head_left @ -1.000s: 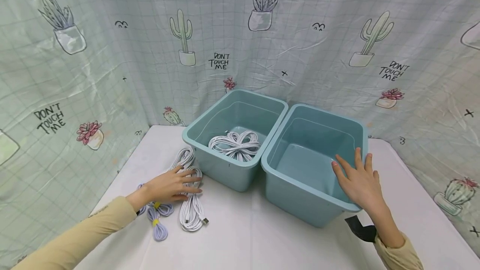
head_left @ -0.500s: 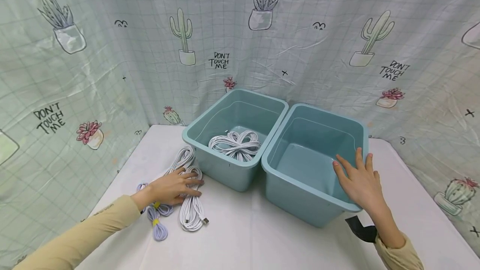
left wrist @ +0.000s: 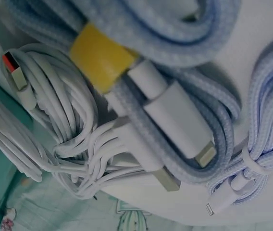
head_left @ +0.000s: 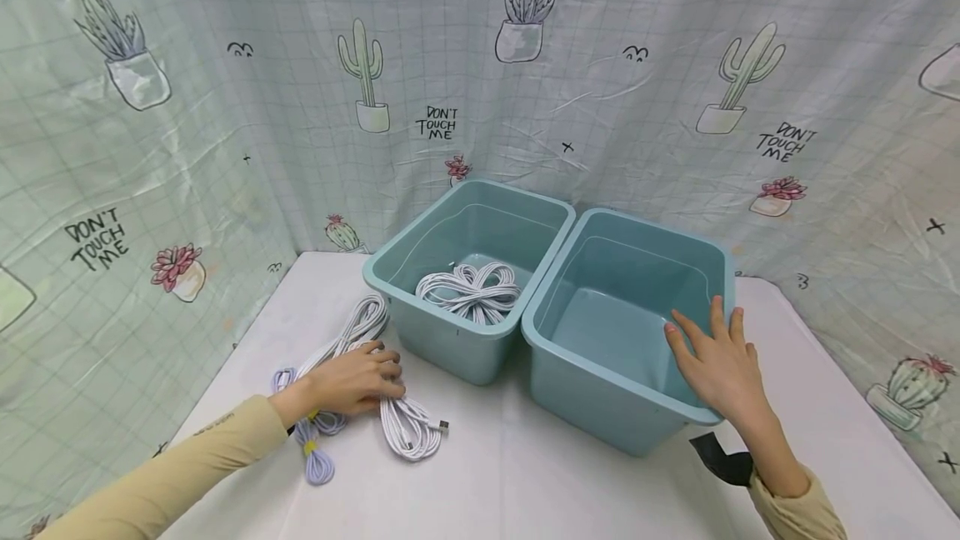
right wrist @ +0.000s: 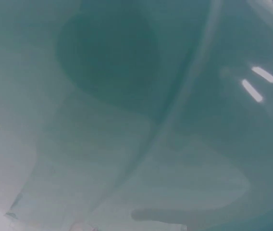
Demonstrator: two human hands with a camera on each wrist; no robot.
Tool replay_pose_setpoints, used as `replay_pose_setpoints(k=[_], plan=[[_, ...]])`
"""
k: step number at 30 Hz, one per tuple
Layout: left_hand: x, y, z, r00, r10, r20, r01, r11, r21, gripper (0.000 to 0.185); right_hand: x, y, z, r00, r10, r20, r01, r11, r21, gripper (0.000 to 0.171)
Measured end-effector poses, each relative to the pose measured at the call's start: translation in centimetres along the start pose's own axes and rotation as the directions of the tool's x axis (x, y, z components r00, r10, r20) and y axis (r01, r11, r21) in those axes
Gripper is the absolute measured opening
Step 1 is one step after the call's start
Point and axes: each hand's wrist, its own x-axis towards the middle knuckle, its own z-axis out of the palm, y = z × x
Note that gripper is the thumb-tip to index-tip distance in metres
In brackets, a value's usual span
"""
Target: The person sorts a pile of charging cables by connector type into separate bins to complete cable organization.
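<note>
My left hand [head_left: 351, 380] has its fingers curled round a coiled white USB cable [head_left: 408, 433] on the table, with the looped end and metal plug showing past the fingertips. Behind that hand lies another white cable coil [head_left: 367, 317]. Lilac braided cables [head_left: 318, 465] with yellow ties sit under and beside the left wrist; close up in the left wrist view, one lilac cable [left wrist: 194, 43] shows its yellow band and white connectors. My right hand [head_left: 716, 369], fingers spread, rests at the right rim of the right blue-green bin [head_left: 607, 407]. The right wrist view shows only the bin's smooth wall [right wrist: 184, 144].
The left blue-green bin [head_left: 442, 340] stands against the right one and holds white coiled cable [head_left: 476, 290]. A cactus-print curtain [head_left: 465, 65] hangs behind and at both sides of the white table [head_left: 480, 482]. A black strap [head_left: 722, 458] hangs at the right wrist.
My left hand's spread fingers have closed on the white cable coil, and its looped end with the plug has swung to the right. My right hand has stayed in place.
</note>
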Motion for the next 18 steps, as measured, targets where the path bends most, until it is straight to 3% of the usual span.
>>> replay_pose_setpoints(k=[10,18], plan=[[0.0,-0.2,-0.8,0.997,-0.077,0.008,0.077,0.997,-0.012,0.023,0.1,-0.1,-0.1,1.000,0.006,0.000,-0.006,1.000,0.002,0.062],[0.4,-0.4,-2.0,0.994,-0.092,-0.061,0.092,0.996,-0.002,0.021,0.2,-0.1,-0.1,1.000,0.003,-0.006,-0.003,1.000,0.005,0.062]])
